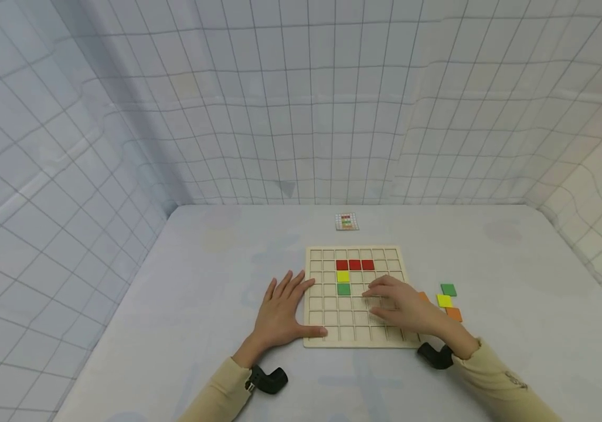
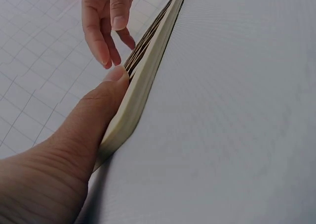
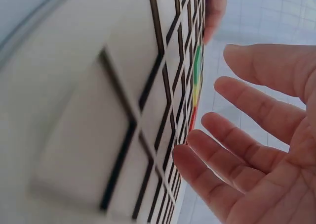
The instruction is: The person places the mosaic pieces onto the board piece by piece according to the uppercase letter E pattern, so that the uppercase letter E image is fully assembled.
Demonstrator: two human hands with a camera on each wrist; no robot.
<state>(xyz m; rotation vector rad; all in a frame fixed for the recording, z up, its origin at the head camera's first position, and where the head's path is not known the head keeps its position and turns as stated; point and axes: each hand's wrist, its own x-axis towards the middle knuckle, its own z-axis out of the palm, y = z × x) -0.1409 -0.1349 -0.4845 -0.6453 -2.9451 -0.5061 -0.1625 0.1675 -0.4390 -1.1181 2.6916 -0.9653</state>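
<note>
A cream grid board [image 1: 332, 335] lies on the table, with three red tiles [image 1: 354, 265] in a row, a yellow tile [image 1: 343, 276] and a green tile [image 1: 343, 289] below the leftmost red one. My left hand [image 1: 279, 316] rests at the board's left edge, fingers spread, its thumb lying over the lower left corner; the left wrist view shows that thumb [image 2: 94, 110] on the rim. Over the right part of the board hovers my right hand [image 1: 403, 305], fingers loosely bent. The right wrist view shows nothing between its fingers [image 3: 222, 182].
Right of the board lie loose tiles: a green one [image 1: 448, 289], a yellow one [image 1: 444, 300] and an orange one [image 1: 453, 314]. Another orange tile [image 1: 424, 296] is partly behind the right hand. A small pattern card [image 1: 346, 221] sits beyond the board. Gridded curtains [image 1: 301, 117] surround the table.
</note>
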